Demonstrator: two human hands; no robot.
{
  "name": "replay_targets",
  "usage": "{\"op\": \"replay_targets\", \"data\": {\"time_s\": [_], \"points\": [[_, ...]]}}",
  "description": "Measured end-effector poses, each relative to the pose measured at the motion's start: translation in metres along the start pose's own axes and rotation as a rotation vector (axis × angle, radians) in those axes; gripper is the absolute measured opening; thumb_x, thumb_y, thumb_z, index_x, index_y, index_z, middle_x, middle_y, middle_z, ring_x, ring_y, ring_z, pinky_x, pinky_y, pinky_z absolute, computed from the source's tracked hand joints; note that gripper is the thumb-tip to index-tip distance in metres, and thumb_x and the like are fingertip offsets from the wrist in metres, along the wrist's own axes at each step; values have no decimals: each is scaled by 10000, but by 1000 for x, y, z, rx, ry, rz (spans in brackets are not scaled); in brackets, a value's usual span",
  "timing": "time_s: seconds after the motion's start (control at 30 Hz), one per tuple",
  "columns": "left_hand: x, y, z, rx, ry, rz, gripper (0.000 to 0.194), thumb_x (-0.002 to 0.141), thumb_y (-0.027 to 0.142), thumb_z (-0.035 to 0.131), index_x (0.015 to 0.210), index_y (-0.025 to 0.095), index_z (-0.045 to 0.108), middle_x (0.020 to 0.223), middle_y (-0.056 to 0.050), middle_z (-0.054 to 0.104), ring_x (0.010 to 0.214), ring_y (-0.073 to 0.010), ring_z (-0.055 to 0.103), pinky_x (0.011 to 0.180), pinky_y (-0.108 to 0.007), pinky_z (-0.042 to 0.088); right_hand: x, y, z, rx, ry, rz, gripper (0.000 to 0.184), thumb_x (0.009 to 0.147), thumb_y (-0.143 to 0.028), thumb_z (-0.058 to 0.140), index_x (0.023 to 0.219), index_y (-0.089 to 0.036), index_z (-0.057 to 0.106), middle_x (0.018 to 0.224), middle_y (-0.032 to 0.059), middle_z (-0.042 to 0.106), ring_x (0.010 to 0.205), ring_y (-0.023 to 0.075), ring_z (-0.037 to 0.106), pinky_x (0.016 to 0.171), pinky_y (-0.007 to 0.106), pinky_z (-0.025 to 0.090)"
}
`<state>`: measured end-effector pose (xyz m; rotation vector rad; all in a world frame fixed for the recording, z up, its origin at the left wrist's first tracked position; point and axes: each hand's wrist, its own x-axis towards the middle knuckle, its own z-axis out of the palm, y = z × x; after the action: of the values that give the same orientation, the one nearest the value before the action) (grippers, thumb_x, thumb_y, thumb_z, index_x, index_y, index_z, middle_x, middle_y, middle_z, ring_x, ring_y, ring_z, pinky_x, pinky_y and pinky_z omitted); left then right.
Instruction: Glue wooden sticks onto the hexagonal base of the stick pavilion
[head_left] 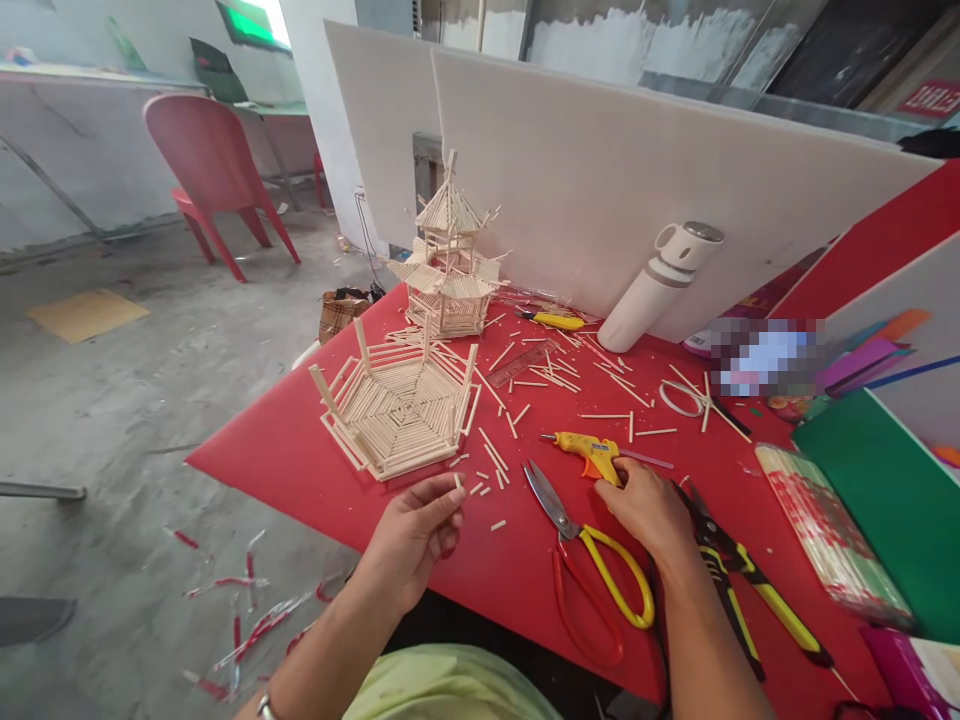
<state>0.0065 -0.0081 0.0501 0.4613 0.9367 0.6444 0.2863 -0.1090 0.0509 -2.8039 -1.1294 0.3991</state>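
Observation:
My left hand is closed in a pinch on a short piece of wooden stick, held low over the table's near edge. Just beyond it lies a hexagonal stick platform with low rails and upright posts at its corners. My right hand is wrapped round the handle of a yellow glue gun, whose nozzle points left. Between my hands rest open scissors with one red and one yellow handle. Small cut stick pieces are strewn beside the platform.
A tiered stick pagoda stands at the back of the red table. Behind the loose sticks is a white flask. Black-and-yellow pliers lie beside my right forearm, and a packet of sticks lies farther right.

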Motion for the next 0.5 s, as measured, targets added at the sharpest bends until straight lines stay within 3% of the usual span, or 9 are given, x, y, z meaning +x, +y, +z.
{"op": "replay_targets", "data": {"time_s": [0.1, 0.23, 0.37, 0.43, 0.5], "points": [[2, 1, -2, 205, 4, 150, 353, 591, 303, 882, 841, 130, 702, 620, -16, 668, 502, -93, 554, 480, -199, 453, 0, -2, 3, 10, 56, -7, 301, 824, -373, 506, 1034, -222, 661, 982, 89, 706, 875, 259, 666, 670, 307, 412], [11, 3, 6, 384, -9, 323, 281, 553, 282, 882, 735, 143, 720, 703, -13, 701, 654, -112, 615, 648, -209, 502, 1, -3, 3, -45, 170, -16, 329, 894, -349, 494, 1116, -177, 667, 1054, 134, 689, 900, 271, 658, 699, 332, 426], [12, 1, 17, 389, -39, 339, 301, 567, 316, 871, 763, 149, 717, 691, -18, 709, 643, -133, 640, 644, -234, 515, -12, -13, -3, 3, 328, -121, 333, 909, -320, 547, 1178, -158, 659, 1149, 146, 660, 1039, 290, 617, 813, 358, 453], [9, -2, 19, 360, -35, 277, 347, 590, 357, 862, 810, 144, 699, 608, -12, 682, 532, -128, 607, 537, -236, 494, -25, -28, -5, 131, 306, -270, 255, 928, -325, 552, 1112, -218, 692, 1110, 88, 669, 1020, 244, 619, 834, 330, 463], [6, -4, 20, 329, -31, 215, 384, 600, 383, 858, 839, 137, 686, 527, 6, 636, 424, -108, 538, 423, -215, 418, -37, -50, -5, 243, 117, -490, 200, 951, -321, 549, 1061, -285, 712, 1005, 28, 677, 912, 181, 635, 796, 284, 476]]}}
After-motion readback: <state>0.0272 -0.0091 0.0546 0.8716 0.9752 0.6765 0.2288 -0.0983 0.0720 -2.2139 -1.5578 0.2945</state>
